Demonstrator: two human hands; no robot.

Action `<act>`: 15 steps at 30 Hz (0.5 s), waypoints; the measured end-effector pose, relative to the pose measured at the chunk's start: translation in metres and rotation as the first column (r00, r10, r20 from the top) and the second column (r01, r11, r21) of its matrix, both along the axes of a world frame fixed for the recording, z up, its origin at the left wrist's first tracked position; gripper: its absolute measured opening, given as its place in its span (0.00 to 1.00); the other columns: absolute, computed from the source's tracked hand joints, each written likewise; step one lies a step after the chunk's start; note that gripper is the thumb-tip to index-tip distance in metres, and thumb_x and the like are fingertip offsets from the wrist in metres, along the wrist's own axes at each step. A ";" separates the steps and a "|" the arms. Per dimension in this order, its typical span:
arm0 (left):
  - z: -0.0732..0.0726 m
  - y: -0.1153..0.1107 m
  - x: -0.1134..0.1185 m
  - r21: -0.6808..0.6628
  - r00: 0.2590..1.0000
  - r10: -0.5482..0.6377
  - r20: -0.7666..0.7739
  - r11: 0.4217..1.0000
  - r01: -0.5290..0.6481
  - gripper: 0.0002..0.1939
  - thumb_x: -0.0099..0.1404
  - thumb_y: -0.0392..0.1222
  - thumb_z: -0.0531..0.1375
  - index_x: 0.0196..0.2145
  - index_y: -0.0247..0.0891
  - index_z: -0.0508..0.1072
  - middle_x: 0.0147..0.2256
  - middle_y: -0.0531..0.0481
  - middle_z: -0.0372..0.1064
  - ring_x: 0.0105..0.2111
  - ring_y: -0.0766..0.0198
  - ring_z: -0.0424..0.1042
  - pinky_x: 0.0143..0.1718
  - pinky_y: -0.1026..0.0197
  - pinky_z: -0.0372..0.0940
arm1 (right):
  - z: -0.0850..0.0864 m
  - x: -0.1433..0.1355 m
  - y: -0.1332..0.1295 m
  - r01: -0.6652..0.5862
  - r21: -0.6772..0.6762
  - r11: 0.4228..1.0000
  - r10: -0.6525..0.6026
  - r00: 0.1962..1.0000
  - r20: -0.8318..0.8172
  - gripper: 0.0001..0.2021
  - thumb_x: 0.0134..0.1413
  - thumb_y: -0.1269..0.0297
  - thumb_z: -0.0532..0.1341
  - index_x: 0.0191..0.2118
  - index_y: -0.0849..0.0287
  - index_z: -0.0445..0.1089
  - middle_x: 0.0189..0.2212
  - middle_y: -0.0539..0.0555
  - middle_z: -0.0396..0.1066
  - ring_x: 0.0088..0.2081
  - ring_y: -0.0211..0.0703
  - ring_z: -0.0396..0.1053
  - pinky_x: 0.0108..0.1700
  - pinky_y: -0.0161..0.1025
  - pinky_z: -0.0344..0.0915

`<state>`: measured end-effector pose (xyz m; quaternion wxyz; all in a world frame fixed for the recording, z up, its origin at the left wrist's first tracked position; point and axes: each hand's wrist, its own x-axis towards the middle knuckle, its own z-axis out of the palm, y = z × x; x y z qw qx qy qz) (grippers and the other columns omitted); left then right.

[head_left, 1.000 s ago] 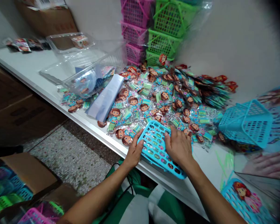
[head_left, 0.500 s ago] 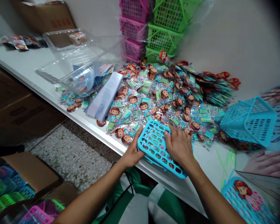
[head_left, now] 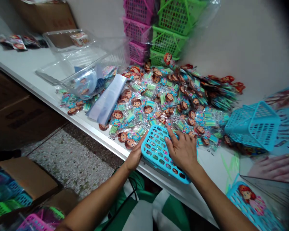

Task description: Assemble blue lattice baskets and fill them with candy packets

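Left grip [head_left: 134, 157] is holding the blue basket [head_left: 159, 152] by its left end; right grip [head_left: 183, 150] is draping over its upward face, can't tell if clamping. Basket's sitting right at the surface's [head_left: 208, 166] front edge, so slackening fingers would be risking a drop to the floor [head_left: 72, 160]. It's showing rows of oval slots, rounded corners, green and pink bits peeking through. Loose packets [head_left: 148, 109] are lying just beyond.

1. Left hand [head_left: 135, 157], right hand [head_left: 183, 149]: bare.
2. Forearms [head_left: 98, 196]: bare as far as visible.
3. Clothing [head_left: 174, 208] at lap: green, broad pale grey-white panels [head_left: 141, 215], angled edges; exact garment unclear.
4. Thin black cord [head_left: 135, 187], looped, over green cloth, left side.
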<state>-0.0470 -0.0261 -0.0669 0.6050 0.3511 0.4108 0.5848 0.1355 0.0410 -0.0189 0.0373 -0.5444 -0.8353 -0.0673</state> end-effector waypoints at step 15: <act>0.007 -0.007 0.005 0.089 0.938 0.115 -0.327 0.992 -0.090 0.32 0.65 0.46 0.57 0.64 0.43 0.51 0.64 0.46 0.50 0.64 0.55 0.49 0.63 0.51 0.46 | -0.001 0.015 0.000 -0.297 -0.046 0.954 0.275 0.925 -0.261 0.25 0.64 0.56 0.47 0.64 0.54 0.51 0.63 0.57 0.53 0.60 0.51 0.54 0.59 0.52 0.51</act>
